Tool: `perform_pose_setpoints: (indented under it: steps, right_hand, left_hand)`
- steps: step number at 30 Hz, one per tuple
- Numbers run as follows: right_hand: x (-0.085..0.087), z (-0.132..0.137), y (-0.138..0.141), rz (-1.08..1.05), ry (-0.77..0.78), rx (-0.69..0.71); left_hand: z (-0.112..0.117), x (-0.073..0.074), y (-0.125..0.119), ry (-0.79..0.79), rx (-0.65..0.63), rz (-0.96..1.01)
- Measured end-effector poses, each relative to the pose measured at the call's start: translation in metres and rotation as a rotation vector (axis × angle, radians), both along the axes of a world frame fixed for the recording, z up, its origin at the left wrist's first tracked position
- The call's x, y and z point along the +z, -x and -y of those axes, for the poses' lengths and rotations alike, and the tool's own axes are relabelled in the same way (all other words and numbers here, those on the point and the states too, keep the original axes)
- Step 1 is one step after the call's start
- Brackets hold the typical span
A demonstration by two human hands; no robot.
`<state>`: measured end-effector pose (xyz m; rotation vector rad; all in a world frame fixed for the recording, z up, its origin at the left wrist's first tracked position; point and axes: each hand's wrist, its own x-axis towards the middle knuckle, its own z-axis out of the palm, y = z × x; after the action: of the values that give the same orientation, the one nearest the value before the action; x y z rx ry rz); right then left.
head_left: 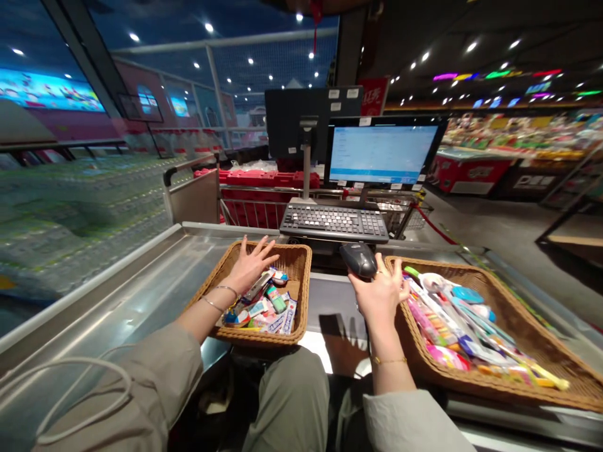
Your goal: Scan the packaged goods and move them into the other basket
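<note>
Dim store, bright ceiling spotlights point(208, 27) overhead, monitor point(380, 152) glowing, glare streaking the steel bench point(141, 295), left side smeared, edges bowed by the wide lens

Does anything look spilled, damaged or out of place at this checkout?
Nothing stands out. The packets lie jumbled but inside the left wicker basket and right wicker basket, none on the steel counter. The left hand is spread over the left one; the right hand touches the scanner.
</note>
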<state>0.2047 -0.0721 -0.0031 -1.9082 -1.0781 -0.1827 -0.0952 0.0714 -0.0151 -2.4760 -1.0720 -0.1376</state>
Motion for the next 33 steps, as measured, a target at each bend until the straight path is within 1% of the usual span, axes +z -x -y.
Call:
perform_pose_setpoints:
  steps: [3, 7, 13, 20, 23, 29, 33]
  right_hand:
    - [-0.009, -0.003, 0.003, 0.020, 0.016, -0.001]
    - [-0.020, -0.007, 0.003, 0.035, 0.046, -0.008]
    - [-0.029, -0.010, 0.001, 0.013, 0.081, -0.020]
    - [-0.030, -0.012, 0.000, -0.031, 0.089, -0.037]
    - [-0.029, -0.012, 0.000, -0.048, 0.094, -0.040]
    - [-0.029, -0.012, 0.001, -0.030, 0.106, -0.028]
    - [-0.031, -0.012, 0.001, -0.025, 0.106, -0.040]
  left_hand:
    - [-0.010, -0.006, 0.014, 0.038, -0.064, -0.040]
    - [-0.023, -0.016, 0.021, 0.113, -0.155, -0.124]
    - [-0.038, -0.032, 0.020, 0.230, -0.299, -0.186]
    - [-0.044, -0.036, 0.013, 0.342, -0.431, -0.267]
    - [-0.047, -0.039, 0.013, 0.345, -0.457, -0.266]
    - [-0.050, -0.046, 0.014, 0.299, -0.487, -0.226]
    - [-0.047, -0.049, 0.014, 0.298, -0.416, -0.203]
